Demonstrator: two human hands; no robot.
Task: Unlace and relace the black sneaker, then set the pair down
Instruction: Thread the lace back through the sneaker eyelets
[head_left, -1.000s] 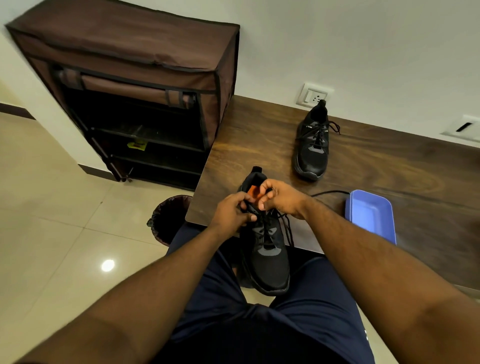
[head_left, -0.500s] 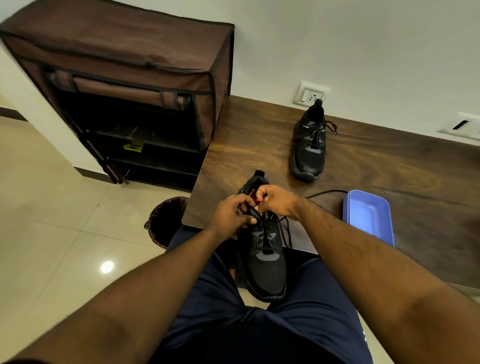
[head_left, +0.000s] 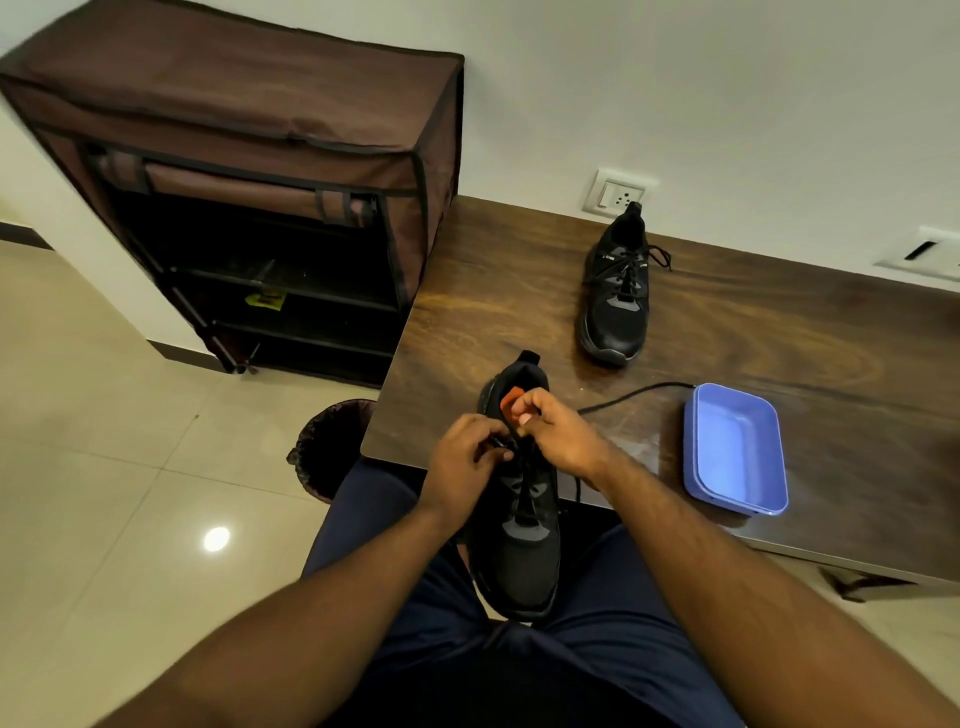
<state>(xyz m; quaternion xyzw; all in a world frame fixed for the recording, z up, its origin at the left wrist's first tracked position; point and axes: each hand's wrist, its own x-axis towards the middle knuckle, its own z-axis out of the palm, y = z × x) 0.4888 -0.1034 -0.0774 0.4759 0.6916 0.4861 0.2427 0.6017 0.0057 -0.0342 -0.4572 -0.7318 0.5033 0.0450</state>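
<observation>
Sneaker (head_left: 519, 545) first: it lies on the person's lap with its toe toward the body and its heel reaching over the near edge of the bench (head_left: 779, 332), so its long axis runs straight away from the person. Both hands meet at the top eyelets, above the tongue. The left hand (head_left: 465, 457) curls its fingers on the left side of the collar and seems to pinch the lace there, though the fingertips hide the exact hold. The right hand (head_left: 558, 434) pinches near the orange tab (head_left: 511, 399) at the tongue's top, probably holding lace too. A loose lace end (head_left: 639, 391) trails right across the bench toward the blue tray (head_left: 763, 506) at the near edge. Since the free end lies to the right, the right hand is better placed to draw it through the next eyelet. Farther back, near the far edge, the second sneaker (head_left: 618, 296) stands laced, well apart from the first.
</observation>
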